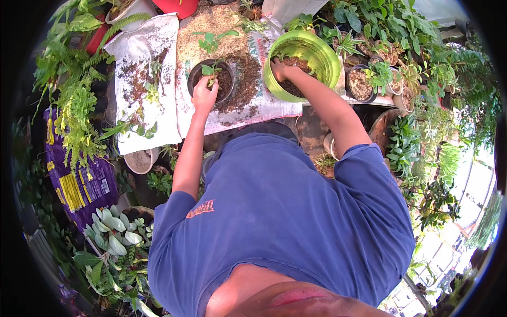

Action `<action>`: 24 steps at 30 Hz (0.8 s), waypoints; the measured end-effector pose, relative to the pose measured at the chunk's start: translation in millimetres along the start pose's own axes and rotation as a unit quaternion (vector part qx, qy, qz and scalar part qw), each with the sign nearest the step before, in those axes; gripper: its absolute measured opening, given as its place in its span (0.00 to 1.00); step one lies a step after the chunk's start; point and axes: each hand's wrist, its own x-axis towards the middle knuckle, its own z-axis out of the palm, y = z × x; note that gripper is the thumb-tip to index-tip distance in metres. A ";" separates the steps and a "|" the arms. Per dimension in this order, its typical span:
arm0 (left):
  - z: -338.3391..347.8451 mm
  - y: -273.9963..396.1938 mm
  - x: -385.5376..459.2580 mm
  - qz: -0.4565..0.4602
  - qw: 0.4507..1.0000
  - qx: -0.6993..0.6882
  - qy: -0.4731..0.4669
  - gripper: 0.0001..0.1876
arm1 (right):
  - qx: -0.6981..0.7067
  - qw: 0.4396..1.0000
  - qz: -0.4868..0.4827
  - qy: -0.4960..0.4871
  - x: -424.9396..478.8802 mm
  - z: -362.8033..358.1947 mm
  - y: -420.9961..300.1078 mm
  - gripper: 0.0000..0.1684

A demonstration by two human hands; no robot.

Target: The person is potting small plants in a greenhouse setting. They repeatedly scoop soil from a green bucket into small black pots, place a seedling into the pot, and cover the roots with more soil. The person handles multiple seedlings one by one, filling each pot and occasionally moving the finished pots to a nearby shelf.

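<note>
My left hand pinches the stem of a leafy green seedling over a dark plastic pot. Brown soil lies inside that pot around the plant's base. My right hand reaches into a lime-green plastic tub, its fingertips down at the potting soil near the left wall. Whether those fingers hold any soil is hidden. Loose soil is strewn between pot and tub on a printed woven sack.
To the left, a white sack bears soil and uprooted cuttings. Potted plants crowd the right side, and a fern hangs at the left. A purple bag stands lower left. Wood shavings cover the back of the work surface.
</note>
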 end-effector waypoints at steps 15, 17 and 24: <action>-0.9 -1.7 -6.9 -0.044 0.998 0.023 0.034 0.12 | 0.162 0.967 -0.198 -0.022 -26.0 46.2 -1.7 0.27; -8.4 -4.6 -17.5 -0.070 0.996 0.031 0.039 0.12 | 0.327 0.932 -0.069 -0.139 -56.7 4.0 -39.2 0.29; -4.0 -12.7 -8.7 -0.038 0.999 -0.014 0.021 0.11 | 0.734 0.619 0.073 -0.270 -78.9 -25.9 21.8 0.35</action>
